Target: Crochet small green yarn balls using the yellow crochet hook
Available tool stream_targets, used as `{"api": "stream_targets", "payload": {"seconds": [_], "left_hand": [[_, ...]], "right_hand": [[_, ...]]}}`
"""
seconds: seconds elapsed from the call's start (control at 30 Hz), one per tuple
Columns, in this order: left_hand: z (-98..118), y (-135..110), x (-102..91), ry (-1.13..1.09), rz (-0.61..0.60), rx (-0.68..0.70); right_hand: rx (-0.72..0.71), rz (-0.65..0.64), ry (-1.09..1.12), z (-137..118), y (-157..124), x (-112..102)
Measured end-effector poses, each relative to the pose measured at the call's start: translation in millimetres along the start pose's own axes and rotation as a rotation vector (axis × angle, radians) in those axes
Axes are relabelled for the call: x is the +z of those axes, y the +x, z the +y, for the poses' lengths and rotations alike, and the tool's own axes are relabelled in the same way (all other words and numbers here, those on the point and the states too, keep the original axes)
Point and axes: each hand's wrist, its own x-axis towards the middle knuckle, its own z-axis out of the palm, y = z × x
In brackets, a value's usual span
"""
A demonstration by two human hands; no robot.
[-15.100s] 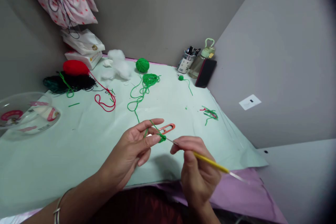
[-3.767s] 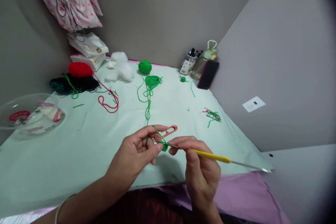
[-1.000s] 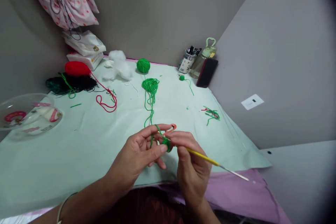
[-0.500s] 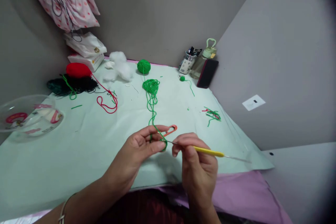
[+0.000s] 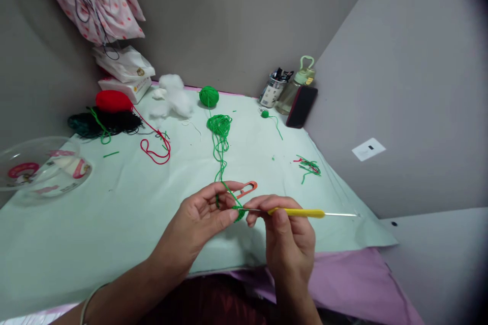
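My left hand (image 5: pixel 206 213) pinches a small piece of green crochet work (image 5: pixel 239 213) between thumb and fingers. Green yarn (image 5: pixel 231 193) runs over its raised index finger, down to the work. Beside that fingertip shows an orange stitch marker (image 5: pixel 247 190); what holds it is hidden. In my right hand (image 5: pixel 287 233) is a yellow-handled crochet hook (image 5: pixel 301 212), gripped like a pen, its metal tip at the green work. From the left hand, strands lead back to a loose green yarn tangle (image 5: pixel 219 126) and a green yarn ball (image 5: pixel 209 96).
Red yarn (image 5: pixel 114 101), dark yarn (image 5: pixel 125 123) and a clear plastic tub (image 5: pixel 76 183) lie left. White stuffing (image 5: pixel 175 96) sits at the back. A pen holder (image 5: pixel 271 92), bottle (image 5: pixel 292 94) and phone (image 5: pixel 302 106) stand back right, with yarn scraps (image 5: pixel 309 166) nearer.
The hook has swung closer to level, its rear end rising. My right hand has shifted slightly left, and the green work has turned a little. My left hand keeps its hold.
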Motion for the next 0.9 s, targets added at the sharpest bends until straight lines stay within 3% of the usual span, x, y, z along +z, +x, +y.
{"api": "stream_targets", "payload": {"seconds": [0.17, 0.37, 0.43, 0.6, 0.7, 0.8, 0.9], "left_hand": [[2.5, -0.7, 3.9, 0.031, 0.052, 0.039], [3.3, -0.4, 7.7, 0.06, 0.113, 0.07], [3.6, -0.5, 6.9, 0.041, 0.11, 0.057], [4.3, -1.3, 3.9, 0.097, 0.115, 0.09], [3.0, -1.2, 4.1, 0.174, 0.124, 0.138], [0.1, -1.3, 5.9, 0.148, 0.134, 0.124], [-1.5, -0.7, 6.6, -0.082, 0.032, -0.008]], "right_hand": [[-0.134, -0.043, -0.262, -4.1, -8.2, -1.0], [-0.428, -0.193, -0.614, -3.1, -10.1, -5.3], [-0.442, -0.219, -0.659, -3.1, -9.5, -6.4], [-0.339, -0.145, -0.53, -2.8, -7.8, -6.0], [-0.363, -0.139, -0.547, -2.5, -6.2, -4.1], [-0.434, -0.147, -0.698, -1.4, -7.2, -3.9], [-0.515, -0.168, -0.899, 0.6, -10.9, -4.7]]}}
